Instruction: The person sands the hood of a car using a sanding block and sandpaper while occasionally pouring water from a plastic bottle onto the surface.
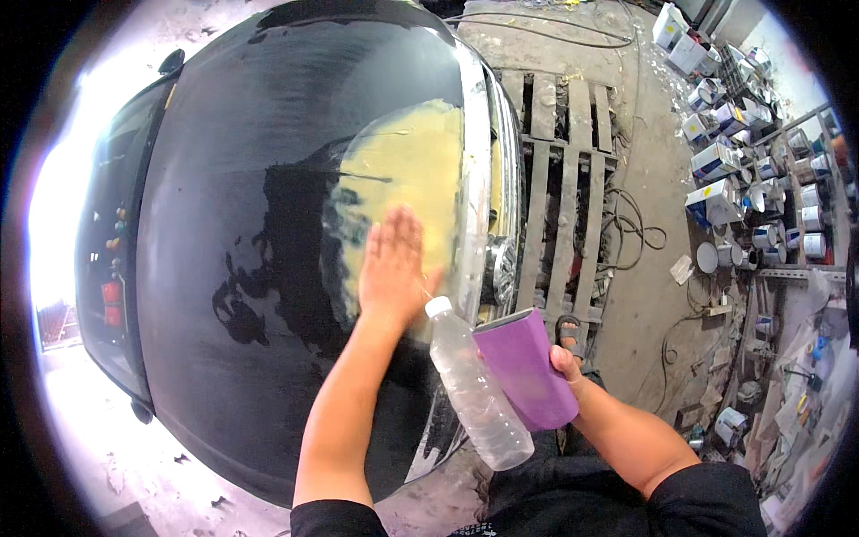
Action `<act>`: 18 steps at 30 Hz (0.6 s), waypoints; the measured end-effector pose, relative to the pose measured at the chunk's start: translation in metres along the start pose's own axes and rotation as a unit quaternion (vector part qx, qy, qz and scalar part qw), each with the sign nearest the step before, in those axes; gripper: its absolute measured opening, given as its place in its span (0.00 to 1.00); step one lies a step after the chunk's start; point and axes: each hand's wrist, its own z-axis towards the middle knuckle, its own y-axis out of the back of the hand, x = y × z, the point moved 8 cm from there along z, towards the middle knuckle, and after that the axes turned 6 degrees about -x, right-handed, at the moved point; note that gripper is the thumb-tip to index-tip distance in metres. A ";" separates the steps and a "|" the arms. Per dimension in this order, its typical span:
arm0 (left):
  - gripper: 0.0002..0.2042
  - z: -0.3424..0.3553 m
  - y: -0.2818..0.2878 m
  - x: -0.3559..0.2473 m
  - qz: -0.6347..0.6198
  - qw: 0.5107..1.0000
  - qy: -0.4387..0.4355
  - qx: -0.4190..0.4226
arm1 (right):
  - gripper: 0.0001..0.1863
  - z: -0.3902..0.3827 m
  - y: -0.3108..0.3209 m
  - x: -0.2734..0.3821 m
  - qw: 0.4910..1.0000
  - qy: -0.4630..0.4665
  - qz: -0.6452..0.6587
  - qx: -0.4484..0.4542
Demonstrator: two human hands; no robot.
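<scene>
My left hand [392,268] lies flat with fingers stretched out on a yellowish filler patch [416,152] near the front edge of a black car hood [224,188]. In my right hand [565,363] is a purple sanding block [528,369] with a dark edge, the thumb pressed on its near side. A clear plastic bottle [479,394] with a white cap tilts beside the block, its cap toward my left hand. It appears to be held by the right hand too, whose other fingers are hidden behind the block. A thin trickle seems to show by the cap.
Right of the car's front trim [472,179], wooden pallets [568,188] lie on the concrete floor. A hose [626,228] coils beside them. Farther right, several paint cans [765,235] and boxes [716,159] crowd the floor and a shelf. The windshield [112,233] is at left.
</scene>
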 end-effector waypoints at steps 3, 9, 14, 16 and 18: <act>0.37 -0.058 -0.029 -0.042 0.024 0.995 -0.064 0.075 | 0.56 -0.012 0.026 -0.016 0.998 -0.047 -0.006 -0.028; 0.37 -0.147 -0.051 -0.044 -0.015 0.988 0.012 0.156 | 0.58 -0.010 0.054 -0.041 0.995 -0.078 -0.033 -0.054; 0.47 -0.119 0.000 0.072 0.049 0.967 0.217 -0.126 | 0.61 -0.020 -0.002 -0.004 0.994 -0.089 -0.032 -0.046; 0.45 -0.085 0.006 0.115 0.035 0.948 0.298 -0.106 | 0.62 -0.023 -0.020 0.009 0.994 -0.093 -0.038 -0.052; 0.45 -0.056 0.012 0.137 0.040 0.929 0.358 -0.089 | 0.64 -0.026 -0.033 0.010 0.993 -0.105 -0.036 -0.050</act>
